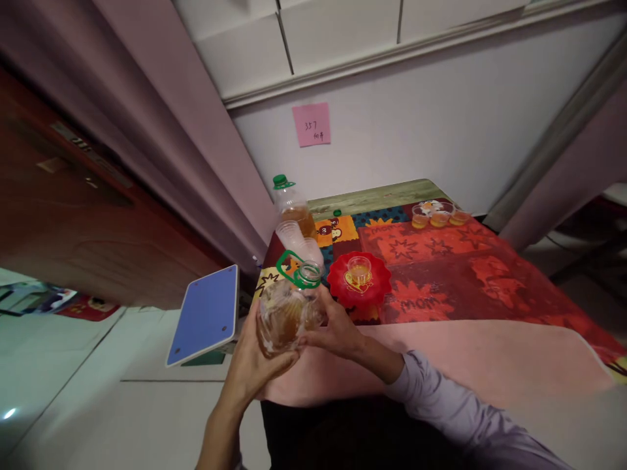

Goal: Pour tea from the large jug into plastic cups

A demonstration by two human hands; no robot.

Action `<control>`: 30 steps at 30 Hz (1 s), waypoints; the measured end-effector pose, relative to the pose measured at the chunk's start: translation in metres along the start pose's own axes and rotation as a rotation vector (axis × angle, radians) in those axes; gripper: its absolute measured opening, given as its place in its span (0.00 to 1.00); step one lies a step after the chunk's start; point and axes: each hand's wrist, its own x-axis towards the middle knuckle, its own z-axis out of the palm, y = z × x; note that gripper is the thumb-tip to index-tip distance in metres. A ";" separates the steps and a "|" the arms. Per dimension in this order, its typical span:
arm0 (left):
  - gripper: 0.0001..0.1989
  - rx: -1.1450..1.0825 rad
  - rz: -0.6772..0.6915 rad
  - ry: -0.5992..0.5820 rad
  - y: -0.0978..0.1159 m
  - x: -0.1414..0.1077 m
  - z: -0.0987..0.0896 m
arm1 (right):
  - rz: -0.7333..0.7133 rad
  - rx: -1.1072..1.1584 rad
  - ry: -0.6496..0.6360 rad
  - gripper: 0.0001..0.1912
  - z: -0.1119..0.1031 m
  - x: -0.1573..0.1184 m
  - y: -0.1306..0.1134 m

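Note:
Both my hands are wrapped round a clear plastic jug [284,313] with a green handle ring and an uncapped mouth. Amber liquid shows inside it. My left hand [255,356] grips the jug's left side and underside, while my right hand [337,329] clasps its right side. Just to the right, a small clear cup [360,269] with amber liquid stands in a red scalloped dish [337,287]. Behind the jug, a stack of clear plastic cups [291,234] lies on the table, partly hidden by the jug's neck.
A second green-capped jug [296,212] stands at the table's back left. Near it lies a loose green cap [337,213]. Several filled cups [439,219] are grouped at the back right. A blue-topped stool [208,313] stands left of the table. A pink note [312,124] is on the wall.

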 end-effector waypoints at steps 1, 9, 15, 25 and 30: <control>0.62 -0.050 -0.033 -0.001 0.001 0.001 0.001 | -0.013 -0.032 -0.015 0.56 0.001 0.000 -0.002; 0.55 -0.090 -0.104 0.042 -0.015 -0.006 0.004 | -0.035 -0.386 0.029 0.32 -0.071 0.008 -0.011; 0.55 -0.076 -0.111 0.051 -0.026 -0.006 0.008 | 0.057 -1.031 0.323 0.27 -0.156 0.037 -0.020; 0.56 -0.074 -0.180 0.122 -0.031 -0.010 0.012 | 0.277 -1.378 0.120 0.35 -0.158 0.047 -0.005; 0.54 -0.057 -0.157 0.114 -0.033 -0.007 0.008 | 0.294 -1.331 0.154 0.32 -0.156 0.052 -0.009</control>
